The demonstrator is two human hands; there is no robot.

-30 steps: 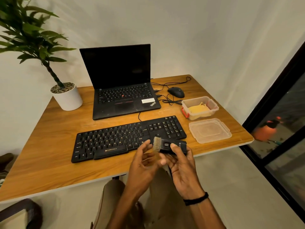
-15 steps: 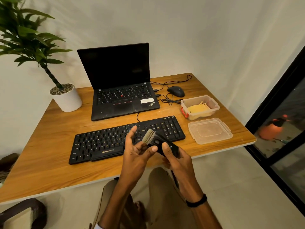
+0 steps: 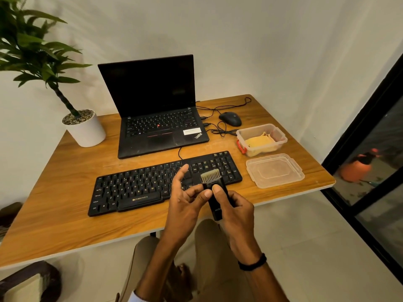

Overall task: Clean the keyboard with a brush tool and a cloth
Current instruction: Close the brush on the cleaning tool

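The brush tool is a slim black body topped by a flat row of pale bristles, held upright at the keyboard's 5 o'clock. The right hand wraps its body. The left hand has loosely spread fingers, its thumb tip touching the tool's 9 o'clock side.
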